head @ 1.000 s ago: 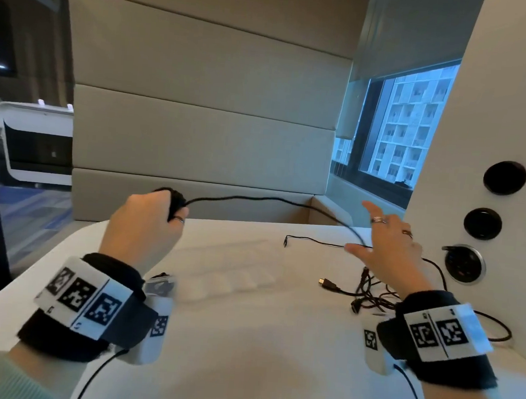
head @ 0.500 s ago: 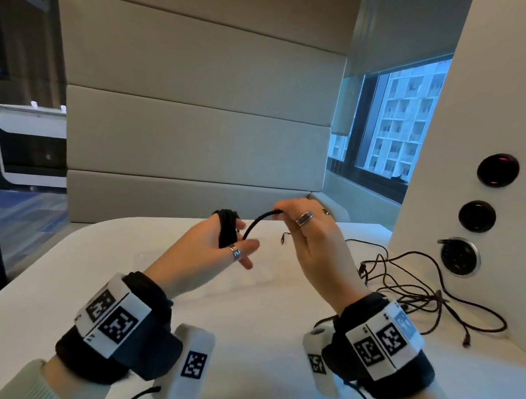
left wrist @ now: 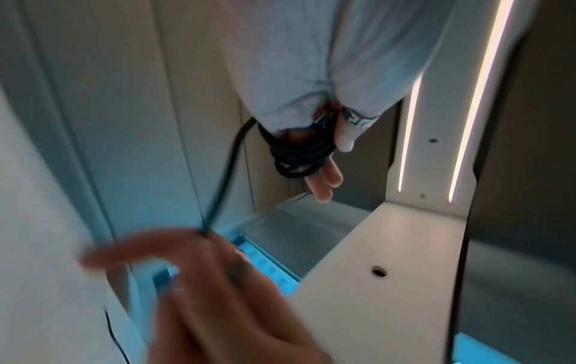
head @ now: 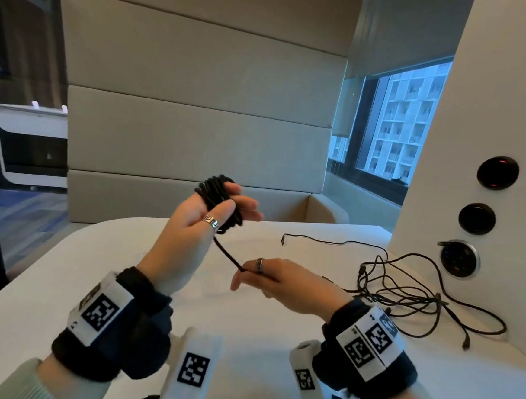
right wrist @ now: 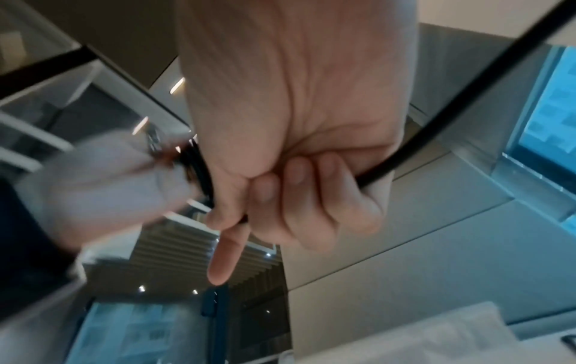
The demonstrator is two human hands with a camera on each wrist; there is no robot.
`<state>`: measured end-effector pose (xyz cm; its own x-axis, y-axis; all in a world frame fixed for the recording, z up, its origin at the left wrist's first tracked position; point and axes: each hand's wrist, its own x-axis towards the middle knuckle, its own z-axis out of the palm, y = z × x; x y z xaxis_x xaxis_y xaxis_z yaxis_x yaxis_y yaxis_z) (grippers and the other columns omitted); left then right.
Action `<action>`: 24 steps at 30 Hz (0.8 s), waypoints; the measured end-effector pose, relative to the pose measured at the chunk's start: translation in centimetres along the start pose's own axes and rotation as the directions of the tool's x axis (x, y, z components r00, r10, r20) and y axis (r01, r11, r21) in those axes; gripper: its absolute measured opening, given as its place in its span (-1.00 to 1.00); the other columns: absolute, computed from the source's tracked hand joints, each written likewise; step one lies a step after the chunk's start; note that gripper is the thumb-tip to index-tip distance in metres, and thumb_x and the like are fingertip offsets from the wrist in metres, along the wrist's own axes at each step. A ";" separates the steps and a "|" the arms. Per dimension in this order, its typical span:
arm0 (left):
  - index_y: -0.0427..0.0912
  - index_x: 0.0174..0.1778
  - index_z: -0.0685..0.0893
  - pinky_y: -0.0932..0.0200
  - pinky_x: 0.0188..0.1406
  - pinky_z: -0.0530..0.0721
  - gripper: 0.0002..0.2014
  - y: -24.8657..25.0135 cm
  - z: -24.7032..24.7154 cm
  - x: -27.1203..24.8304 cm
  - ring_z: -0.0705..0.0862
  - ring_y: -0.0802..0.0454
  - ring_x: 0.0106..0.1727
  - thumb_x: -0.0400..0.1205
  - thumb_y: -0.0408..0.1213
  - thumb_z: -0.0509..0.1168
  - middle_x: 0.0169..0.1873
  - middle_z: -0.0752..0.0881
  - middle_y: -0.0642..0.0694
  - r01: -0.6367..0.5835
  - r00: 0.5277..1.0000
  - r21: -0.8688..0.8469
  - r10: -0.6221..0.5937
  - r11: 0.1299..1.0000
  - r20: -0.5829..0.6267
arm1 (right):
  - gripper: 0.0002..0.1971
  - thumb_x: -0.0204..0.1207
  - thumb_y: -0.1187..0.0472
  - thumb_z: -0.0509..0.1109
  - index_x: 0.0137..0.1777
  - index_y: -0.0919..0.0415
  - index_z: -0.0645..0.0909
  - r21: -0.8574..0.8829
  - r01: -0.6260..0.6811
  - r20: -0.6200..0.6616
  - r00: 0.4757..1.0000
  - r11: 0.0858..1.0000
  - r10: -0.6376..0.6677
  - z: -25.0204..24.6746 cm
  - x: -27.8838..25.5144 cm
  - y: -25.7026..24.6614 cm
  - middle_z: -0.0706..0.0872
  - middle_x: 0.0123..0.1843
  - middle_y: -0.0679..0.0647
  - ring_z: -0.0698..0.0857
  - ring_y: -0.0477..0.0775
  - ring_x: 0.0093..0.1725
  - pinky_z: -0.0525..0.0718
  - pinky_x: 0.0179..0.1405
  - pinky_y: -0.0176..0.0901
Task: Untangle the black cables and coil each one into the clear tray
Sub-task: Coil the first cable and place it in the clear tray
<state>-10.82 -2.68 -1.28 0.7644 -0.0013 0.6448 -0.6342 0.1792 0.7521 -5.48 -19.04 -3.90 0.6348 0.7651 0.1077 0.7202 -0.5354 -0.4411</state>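
My left hand (head: 187, 228) is raised over the white table (head: 244, 339), palm toward me. A black cable coil (head: 215, 189) is wound round its fingers, and the thumb presses on the turns. The same coil (left wrist: 299, 155) shows in the left wrist view. A short taut strand (head: 227, 254) runs down from the coil to my right hand (head: 280, 282), which grips it in curled fingers with the index finger out. In the right wrist view the cable (right wrist: 436, 123) leaves that fist toward the right. The remaining black cables (head: 405, 289) lie tangled on the table at the right. A translucent tray edge (right wrist: 436, 332) shows low in the right wrist view.
A white pillar with round sockets (head: 458, 258) stands at the table's right edge, one cable plugged in near it. A loose plug end (head: 283, 240) lies mid-table. Beige padded panels (head: 197, 137) and a bench close off the far side.
My right hand has dropped from beside the coil to below and right of it, drawing the strand down. My left hand has risen, and the coil looks thicker.
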 end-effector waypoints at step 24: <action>-0.09 -0.07 0.60 0.33 0.04 0.58 -0.93 -0.7 -1.2 -0.3 0.72 0.12 -0.05 0.66 -0.23 0.22 -0.19 0.79 0.02 -0.109 0.987 0.639 0.160 0.762 -0.023 | -0.74 0.69 0.01 0.13 -0.01 0.06 0.62 -0.070 0.070 -0.103 0.992 0.995 -0.077 0.1 0.0 -1.6 0.59 -0.29 -0.08 0.51 -0.07 -0.33 0.53 -0.18 -0.08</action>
<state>-10.42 -1.61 -2.19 0.6553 0.0500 0.7537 -0.6408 -0.4915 0.5897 -6.66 -18.18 -3.35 0.6029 0.7632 0.2324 0.7807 -0.5043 -0.3692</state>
